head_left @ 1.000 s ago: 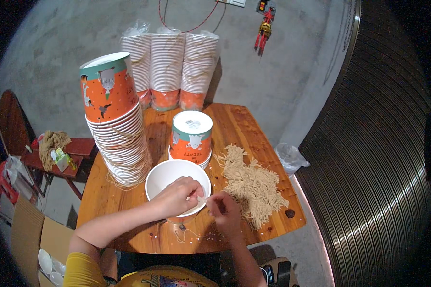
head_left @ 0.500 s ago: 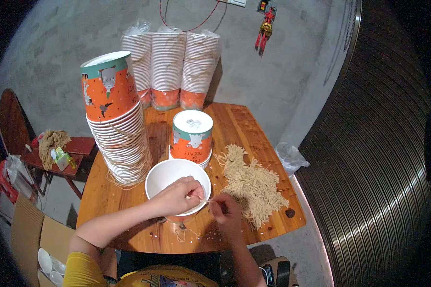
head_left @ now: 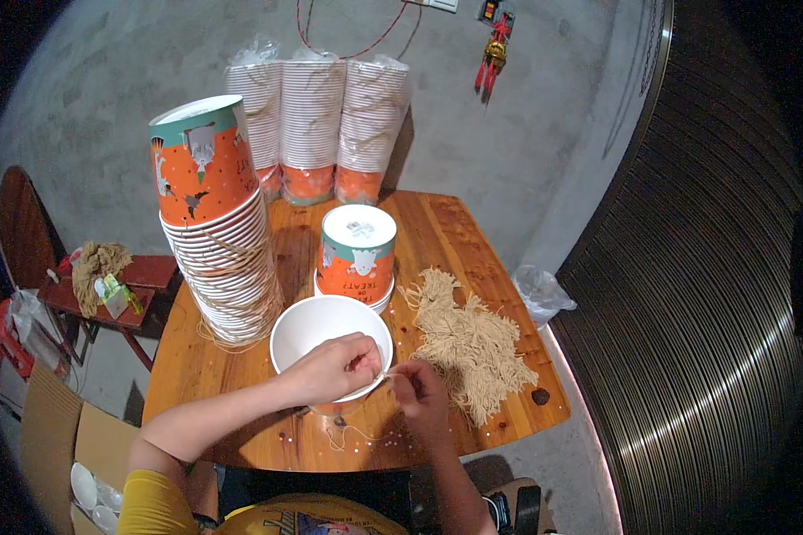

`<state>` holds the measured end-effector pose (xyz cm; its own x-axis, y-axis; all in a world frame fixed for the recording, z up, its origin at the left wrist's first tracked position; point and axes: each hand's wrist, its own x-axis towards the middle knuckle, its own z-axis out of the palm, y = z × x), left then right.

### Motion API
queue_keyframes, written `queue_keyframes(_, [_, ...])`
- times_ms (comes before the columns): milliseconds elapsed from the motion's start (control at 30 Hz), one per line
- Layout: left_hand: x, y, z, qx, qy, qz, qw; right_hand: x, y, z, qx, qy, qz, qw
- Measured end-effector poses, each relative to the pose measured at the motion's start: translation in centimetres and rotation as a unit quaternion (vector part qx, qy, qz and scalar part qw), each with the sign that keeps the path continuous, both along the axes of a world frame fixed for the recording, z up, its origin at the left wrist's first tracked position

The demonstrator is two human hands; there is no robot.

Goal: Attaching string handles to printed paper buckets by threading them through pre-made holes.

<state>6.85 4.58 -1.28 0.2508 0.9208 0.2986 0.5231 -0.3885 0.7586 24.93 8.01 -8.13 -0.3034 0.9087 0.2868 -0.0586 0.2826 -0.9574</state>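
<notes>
My left hand (head_left: 334,366) grips the near rim of a white paper bucket (head_left: 317,328) that lies tilted toward me, its white inside showing. My right hand (head_left: 417,389) pinches a thin beige string (head_left: 385,376) right at that rim, beside the left fingers. More string hangs below the bucket onto the wooden table (head_left: 241,428). A loose heap of cut beige strings (head_left: 471,343) lies just right of my right hand.
An upside-down orange and teal bucket (head_left: 357,250) stands behind the white one. A tall leaning stack of buckets (head_left: 218,241) is at the left. Three wrapped bucket stacks (head_left: 317,129) stand at the table's far edge. A cardboard box (head_left: 58,455) sits on the floor left.
Both hands stay at the bucket's near rim. The fingers have shifted slightly on the string. The bucket has not moved.
</notes>
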Motion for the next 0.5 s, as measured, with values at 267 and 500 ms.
queue_keyframes(267, [0.1, 0.1, -0.3, 0.008, 0.004, -0.002, 1.000, -0.1, -0.3, 1.6, 0.050, -0.047, 0.019, 0.997])
queue_keyframes(500, [0.1, 0.1, -0.1, 0.000, -0.003, -0.001, 1.000, -0.4, -0.1, 0.8, -0.014, 0.001, -0.005, 1.000])
